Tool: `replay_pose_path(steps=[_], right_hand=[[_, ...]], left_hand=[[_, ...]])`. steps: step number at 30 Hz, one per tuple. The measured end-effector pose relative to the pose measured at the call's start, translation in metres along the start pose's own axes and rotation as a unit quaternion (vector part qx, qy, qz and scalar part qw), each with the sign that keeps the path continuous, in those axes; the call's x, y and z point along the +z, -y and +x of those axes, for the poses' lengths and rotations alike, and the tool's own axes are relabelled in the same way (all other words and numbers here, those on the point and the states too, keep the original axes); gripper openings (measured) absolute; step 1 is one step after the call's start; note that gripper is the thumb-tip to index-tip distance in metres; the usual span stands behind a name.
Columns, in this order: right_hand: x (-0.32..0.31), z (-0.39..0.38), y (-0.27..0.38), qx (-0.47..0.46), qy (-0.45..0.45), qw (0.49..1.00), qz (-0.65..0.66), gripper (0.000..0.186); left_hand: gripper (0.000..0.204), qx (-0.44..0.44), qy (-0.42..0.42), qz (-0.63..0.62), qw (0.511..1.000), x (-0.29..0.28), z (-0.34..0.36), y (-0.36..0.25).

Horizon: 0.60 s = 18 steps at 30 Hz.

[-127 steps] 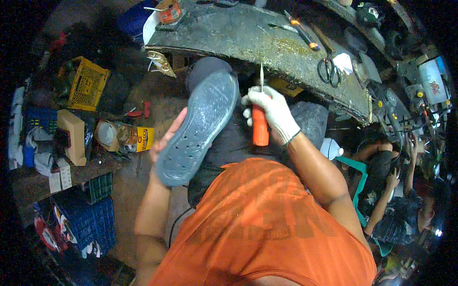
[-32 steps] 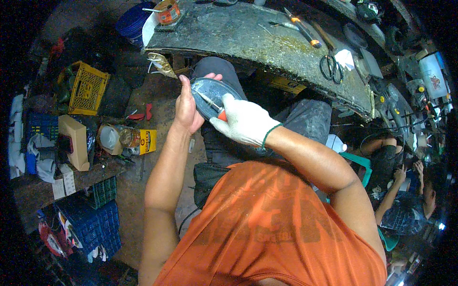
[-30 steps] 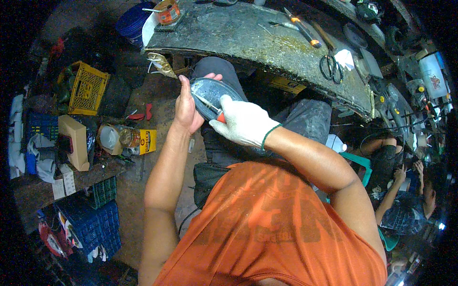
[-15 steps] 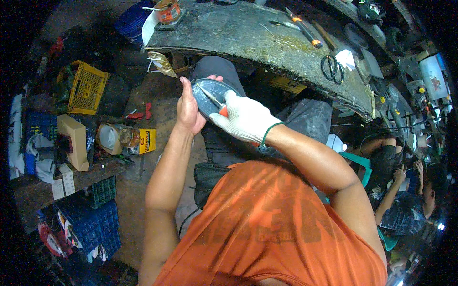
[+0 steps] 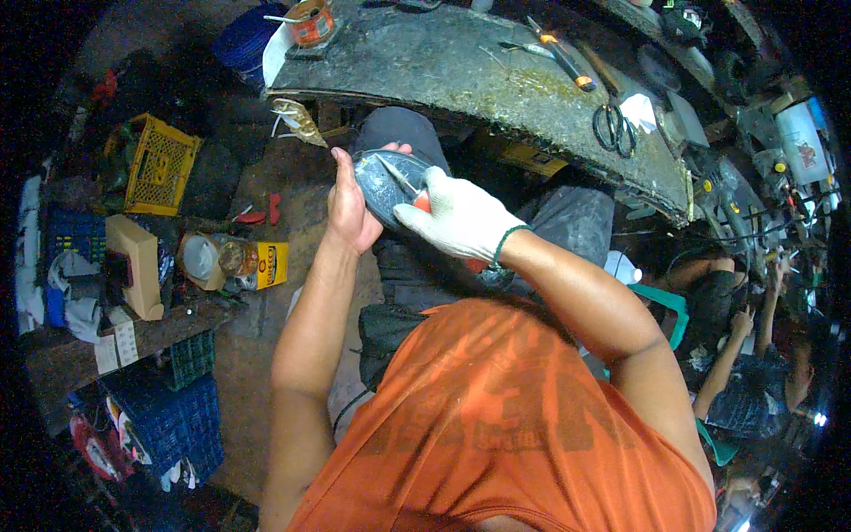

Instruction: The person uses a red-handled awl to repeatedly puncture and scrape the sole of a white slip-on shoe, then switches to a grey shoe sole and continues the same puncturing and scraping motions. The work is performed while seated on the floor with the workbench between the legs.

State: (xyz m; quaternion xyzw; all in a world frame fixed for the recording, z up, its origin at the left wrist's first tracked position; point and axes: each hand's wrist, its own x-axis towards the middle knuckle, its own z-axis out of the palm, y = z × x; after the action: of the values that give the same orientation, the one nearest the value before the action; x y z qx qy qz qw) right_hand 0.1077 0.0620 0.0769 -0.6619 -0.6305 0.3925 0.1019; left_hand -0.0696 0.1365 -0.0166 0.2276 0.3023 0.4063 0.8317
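Note:
A dark grey, rounded piece that looks like a shoe sole [image 5: 378, 181] lies over my lap, its upper face scuffed and whitish. My bare left hand [image 5: 351, 206] holds it along its left side, the thumb up and fingertips showing past the far edge. In a white knit glove, my right hand [image 5: 464, 218] is closed round the orange-red handle of a pointed metal tool [image 5: 399, 176]. The tool's slim tip lies against or just over the grey face; which of the two I cannot tell. Part of the piece's right side is hidden by the glove.
Ahead stands a worn workbench [image 5: 425, 62] bearing black scissors [image 5: 613, 130], an orange-and-black-handled tool [image 5: 567, 62] and an orange can [image 5: 310, 24]. Crates, including a yellow one [image 5: 162, 166], and a box [image 5: 133, 266] stand at left. Another person [image 5: 753, 390] sits at right.
My right hand and the tool have shifted slightly to the right across the grey piece, which has tilted a little. My left hand keeps its hold.

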Motion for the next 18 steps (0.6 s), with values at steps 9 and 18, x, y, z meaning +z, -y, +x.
replay_pose_path(steps=[9, 18], right_hand=[[0.022, 0.009, -0.005, -0.103, -0.075, 0.990, -0.068, 0.055], [0.019, 0.004, -0.009, -0.160, -0.050, 0.980, -0.109, 0.053]], left_hand=[[0.101, 0.012, 0.013, 0.027, 0.999, 0.000, 0.000, 0.000], [0.103, -0.023, 0.029, -0.023, 0.999, -0.006, 0.003, -0.001]])
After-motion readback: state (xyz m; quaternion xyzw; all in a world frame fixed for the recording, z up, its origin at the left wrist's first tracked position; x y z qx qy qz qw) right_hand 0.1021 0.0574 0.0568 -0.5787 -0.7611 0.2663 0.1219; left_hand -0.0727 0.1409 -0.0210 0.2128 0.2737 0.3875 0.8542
